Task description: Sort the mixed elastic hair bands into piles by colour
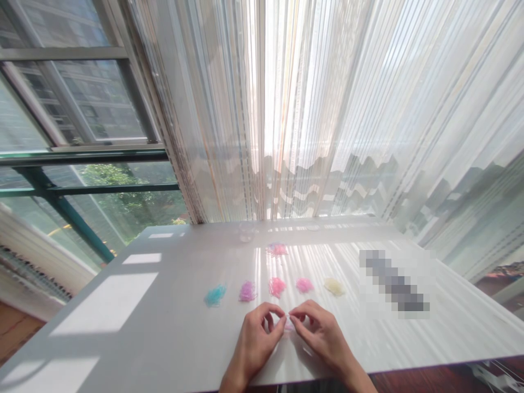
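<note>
Where your left hand (262, 330) and right hand (322, 330) nearly meet, a pale pink-lilac bit of strands (289, 325) shows between and below your fingertips, near the front of the white table (180, 338). Step in hand, judged: fine two-handed fingertip work on that bit. Your grips look narrow, thumb toward forefinger; whether fully closed, or on what, cannot tell. Next move probably calls for a light, precise pinch. Orientation: your fingers partly hide the bit, so its long axis and pointing direction are unreadable. Beyond your hands, a blue clump (215, 295), purple clump (247, 291) and yellow clump (334, 286) share a left-to-right row.
</note>
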A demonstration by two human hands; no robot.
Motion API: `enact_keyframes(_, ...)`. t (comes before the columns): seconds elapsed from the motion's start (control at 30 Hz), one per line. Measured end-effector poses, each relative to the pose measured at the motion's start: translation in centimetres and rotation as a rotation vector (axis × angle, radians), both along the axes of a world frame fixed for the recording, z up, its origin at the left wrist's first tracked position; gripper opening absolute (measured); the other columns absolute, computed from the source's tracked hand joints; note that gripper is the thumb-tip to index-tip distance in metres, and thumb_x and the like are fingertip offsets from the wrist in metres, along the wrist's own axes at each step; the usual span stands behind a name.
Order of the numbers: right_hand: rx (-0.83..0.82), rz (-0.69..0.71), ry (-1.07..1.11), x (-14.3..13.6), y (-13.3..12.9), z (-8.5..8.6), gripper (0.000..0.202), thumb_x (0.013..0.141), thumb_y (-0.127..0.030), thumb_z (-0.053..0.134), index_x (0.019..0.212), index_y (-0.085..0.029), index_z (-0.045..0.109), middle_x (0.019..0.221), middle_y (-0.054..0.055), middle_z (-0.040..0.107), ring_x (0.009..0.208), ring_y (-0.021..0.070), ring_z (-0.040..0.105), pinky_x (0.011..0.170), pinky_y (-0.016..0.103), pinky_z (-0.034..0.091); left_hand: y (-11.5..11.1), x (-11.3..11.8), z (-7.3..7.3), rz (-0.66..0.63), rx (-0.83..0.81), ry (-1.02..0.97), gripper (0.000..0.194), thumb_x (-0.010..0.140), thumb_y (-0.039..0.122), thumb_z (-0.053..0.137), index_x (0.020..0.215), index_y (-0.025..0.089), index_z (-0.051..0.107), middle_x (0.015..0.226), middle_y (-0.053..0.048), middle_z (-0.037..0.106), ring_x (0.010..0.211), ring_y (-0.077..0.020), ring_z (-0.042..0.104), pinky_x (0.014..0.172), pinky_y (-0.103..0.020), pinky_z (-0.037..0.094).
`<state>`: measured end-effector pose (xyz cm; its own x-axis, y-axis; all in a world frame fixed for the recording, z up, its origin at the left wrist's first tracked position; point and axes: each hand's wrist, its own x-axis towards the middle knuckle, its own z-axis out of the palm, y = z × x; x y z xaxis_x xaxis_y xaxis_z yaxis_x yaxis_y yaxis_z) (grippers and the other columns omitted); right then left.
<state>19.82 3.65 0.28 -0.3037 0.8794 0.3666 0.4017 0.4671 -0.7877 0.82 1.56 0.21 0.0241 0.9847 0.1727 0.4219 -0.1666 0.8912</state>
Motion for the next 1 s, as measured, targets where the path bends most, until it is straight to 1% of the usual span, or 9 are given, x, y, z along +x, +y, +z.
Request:
enact_keyframes(0.13, 0.016, -0.005, 0.018, 0.00, 0.11, -0.34, 0.021, 0.095, -0.036, 0.063, 0.089, -0.022, 0.077, 0.079, 0.004, 0.071, 0.070, 0.0174, 0.066, 0.063, 0.027, 0.051, 0.11, 0.02, -0.11, -0.001, -0.004, -0.003, 0.019, 0.087, 0.035, 0.065, 0.086, 0.018, 0.074, 0.069, -0.001, 0.067, 0.057, -0.0130, 0.056, 0.058, -0.023, 0.048)
enact_keyframes(0.3, 0.042, -0.009, 0.070, -0.06, 0.19, -0.58, 0.019, 0.092, -0.036, 0.067, 0.098, -0.021, 0.076, 0.081, 0.005, 0.072, 0.071, 0.0170, 0.067, 0.062, 0.025, 0.052, 0.05, 0.13, 0.04, 0.006, 0.000, -0.022, 0.017, 0.087, 0.034, 0.064, 0.085, 0.018, 0.071, 0.067, 0.000, 0.064, 0.057, -0.0131, 0.055, 0.057, -0.022, 0.047)
enact_keyframes(0.37, 0.045, -0.008, 0.069, -0.11, 0.18, -0.48, 0.019, 0.092, -0.036, 0.067, 0.097, -0.020, 0.076, 0.081, 0.005, 0.072, 0.070, 0.0169, 0.067, 0.061, 0.025, 0.052, 0.00, 0.19, 0.19, 0.002, -0.010, -0.027, 0.017, 0.086, 0.034, 0.065, 0.085, 0.018, 0.070, 0.065, 0.001, 0.061, 0.057, -0.0130, 0.054, 0.057, -0.022, 0.047)
enact_keyframes(0.43, 0.040, -0.009, 0.056, -0.16, 0.17, -0.31, 0.019, 0.092, -0.037, 0.066, 0.091, -0.020, 0.076, 0.079, 0.004, 0.072, 0.069, 0.0168, 0.066, 0.061, 0.025, 0.052, -0.05, 0.22, 0.31, 0.000, -0.023, -0.033, 0.017, 0.086, 0.035, 0.065, 0.085, 0.018, 0.070, 0.064, 0.002, 0.059, 0.056, -0.0128, 0.053, 0.056, -0.022, 0.046)
enact_keyframes(0.53, 0.021, -0.013, 0.037, -0.16, 0.14, -0.16, 0.022, 0.094, -0.038, 0.064, 0.085, -0.021, 0.075, 0.078, 0.004, 0.071, 0.069, 0.0170, 0.065, 0.062, 0.026, 0.051, -0.04, 0.17, 0.38, 0.012, -0.022, -0.042, 0.022, 0.087, 0.039, 0.065, 0.084, 0.018, 0.070, 0.065, 0.001, 0.060, 0.056, -0.0131, 0.053, 0.056, -0.022, 0.046)
enact_keyframes(0.67, 0.010, -0.058, 0.062, 0.00, 0.19, -0.42, 0.025, 0.096, -0.042, 0.063, 0.086, -0.021, 0.074, 0.079, 0.004, 0.071, 0.071, 0.0178, 0.065, 0.065, 0.028, 0.052, 0.04, -0.06, 0.42, 0.082, 0.035, -0.069, 0.031, 0.090, 0.048, 0.064, 0.085, 0.018, 0.073, 0.071, -0.003, 0.067, 0.060, -0.0152, 0.058, 0.059, -0.024, 0.050)
enact_keyframes(0.77, 0.015, -0.061, 0.075, 0.04, 0.21, -0.60, 0.027, 0.097, -0.044, 0.062, 0.087, -0.021, 0.073, 0.079, 0.005, 0.071, 0.071, 0.0183, 0.065, 0.066, 0.028, 0.052, 0.09, -0.22, 0.45, 0.122, 0.061, -0.080, 0.036, 0.089, 0.053, 0.066, 0.085, 0.019, 0.075, 0.070, -0.003, 0.069, 0.060, -0.0163, 0.059, 0.061, -0.025, 0.053)
enact_keyframes(0.9, 0.003, -0.089, 0.103, -0.22, 0.04, -0.42, 0.031, 0.097, -0.047, 0.060, 0.085, -0.021, 0.073, 0.078, 0.004, 0.071, 0.070, 0.0179, 0.063, 0.066, 0.028, 0.050, 0.21, -0.40, 0.15, 0.141, 0.039, -0.119, 0.045, 0.087, 0.061, 0.067, 0.088, 0.018, 0.079, 0.071, -0.004, 0.071, 0.061, -0.0165, 0.060, 0.061, -0.025, 0.055)
enact_keyframes(1.0, -0.022, -0.106, 0.103, -0.35, -0.06, -0.25, 0.035, 0.098, -0.050, 0.059, 0.084, -0.021, 0.073, 0.077, 0.003, 0.069, 0.068, 0.0172, 0.062, 0.065, 0.028, 0.050, 0.31, -0.57, 0.00, 0.180, 0.006, -0.145, 0.052, 0.085, 0.066, 0.067, 0.093, 0.017, 0.081, 0.071, -0.005, 0.073, 0.061, -0.0168, 0.060, 0.062, -0.026, 0.055)
